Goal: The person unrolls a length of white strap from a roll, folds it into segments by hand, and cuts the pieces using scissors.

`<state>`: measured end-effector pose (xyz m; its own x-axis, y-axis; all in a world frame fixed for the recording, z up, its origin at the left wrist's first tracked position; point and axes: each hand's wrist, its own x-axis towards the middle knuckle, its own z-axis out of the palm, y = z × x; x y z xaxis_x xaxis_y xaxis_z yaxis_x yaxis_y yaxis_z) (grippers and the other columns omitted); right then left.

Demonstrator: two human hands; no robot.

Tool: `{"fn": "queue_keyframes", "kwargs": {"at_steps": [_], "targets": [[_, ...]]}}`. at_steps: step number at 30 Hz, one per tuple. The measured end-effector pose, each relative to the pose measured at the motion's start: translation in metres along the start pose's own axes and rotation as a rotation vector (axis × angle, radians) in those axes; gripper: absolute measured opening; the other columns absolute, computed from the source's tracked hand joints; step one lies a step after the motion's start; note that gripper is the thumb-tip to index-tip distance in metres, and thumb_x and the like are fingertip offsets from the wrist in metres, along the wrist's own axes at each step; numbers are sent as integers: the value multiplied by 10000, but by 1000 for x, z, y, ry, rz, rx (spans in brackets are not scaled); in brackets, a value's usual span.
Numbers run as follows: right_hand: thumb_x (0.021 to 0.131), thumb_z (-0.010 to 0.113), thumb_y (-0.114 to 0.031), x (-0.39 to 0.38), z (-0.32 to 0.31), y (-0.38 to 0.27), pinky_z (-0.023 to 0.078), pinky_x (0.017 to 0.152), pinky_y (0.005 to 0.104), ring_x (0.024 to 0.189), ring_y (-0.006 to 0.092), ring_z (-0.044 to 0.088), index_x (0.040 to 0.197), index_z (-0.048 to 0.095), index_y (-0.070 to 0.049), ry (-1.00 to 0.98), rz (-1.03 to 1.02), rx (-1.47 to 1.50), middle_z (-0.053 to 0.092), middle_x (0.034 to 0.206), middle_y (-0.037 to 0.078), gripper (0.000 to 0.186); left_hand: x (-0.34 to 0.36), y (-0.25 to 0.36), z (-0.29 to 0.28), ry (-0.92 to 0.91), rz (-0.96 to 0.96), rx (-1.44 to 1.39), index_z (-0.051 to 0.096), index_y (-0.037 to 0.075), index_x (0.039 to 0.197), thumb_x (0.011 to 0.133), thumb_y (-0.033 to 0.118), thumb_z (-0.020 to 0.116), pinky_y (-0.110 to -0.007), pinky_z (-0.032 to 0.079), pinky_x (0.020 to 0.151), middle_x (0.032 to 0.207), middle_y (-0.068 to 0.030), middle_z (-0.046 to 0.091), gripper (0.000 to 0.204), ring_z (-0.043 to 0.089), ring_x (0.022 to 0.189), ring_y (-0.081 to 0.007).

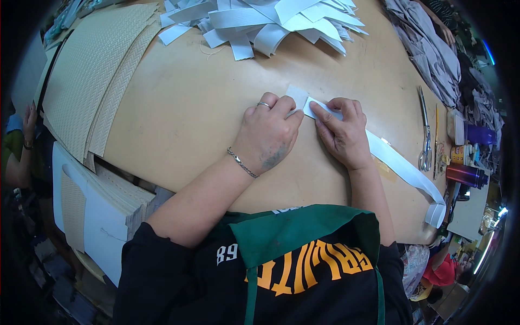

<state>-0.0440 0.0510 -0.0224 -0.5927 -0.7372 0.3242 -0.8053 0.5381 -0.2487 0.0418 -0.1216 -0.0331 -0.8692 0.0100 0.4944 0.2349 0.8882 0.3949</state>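
Over the middle of the table, my left hand (272, 127) is closed on a short white strip (297, 95), whose far end sticks out past the fingertips. Beside it, my right hand (344, 131) pinches the end of a long white band (400, 164) between thumb and fingers. The two white ends lie close together between my hands; whether they overlap is hard to make out. From under my right hand the band runs right and toward me, curling over at the table's right edge.
A heap of white strips (265, 24) lies at the far side. Cream textured sheets (100, 70) cover the left, above a stack of sheets (92, 211). Scissors (425, 141), a purple bottle (467, 175) and grey cloth (422, 49) line the right. Other people are at both sides.
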Motion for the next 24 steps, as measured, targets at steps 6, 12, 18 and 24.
{"fn": "queue_keyframes", "kwargs": {"at_steps": [6,12,18,24], "targets": [[727,684,-141,0,1,-5,414,760,391,934,225,506,1033,667,-200,26,-3,-29,529,969,33,312,0,0,1,9,3,8,673,98,865,728,87,660,-316,449,619,887,-10,550,138,532,816,-195],[718,693,-135,1,1,-9,413,758,385,917,226,511,1011,676,-187,52,13,-40,539,949,34,298,1,-1,1,16,11,-7,671,95,863,732,91,660,-316,453,613,885,-10,550,132,531,812,-194],[717,700,-147,1,5,-4,410,753,390,913,235,509,977,690,-193,73,58,41,541,945,35,264,2,1,-2,-34,-6,22,658,97,857,729,89,659,-325,462,621,885,-11,550,128,530,816,-197],[721,700,-160,1,6,-2,413,738,398,904,234,504,966,693,-215,77,88,101,535,949,28,251,0,-1,-3,-30,-19,-19,615,81,871,731,67,636,-338,462,654,906,-23,552,143,533,818,-225]]}}
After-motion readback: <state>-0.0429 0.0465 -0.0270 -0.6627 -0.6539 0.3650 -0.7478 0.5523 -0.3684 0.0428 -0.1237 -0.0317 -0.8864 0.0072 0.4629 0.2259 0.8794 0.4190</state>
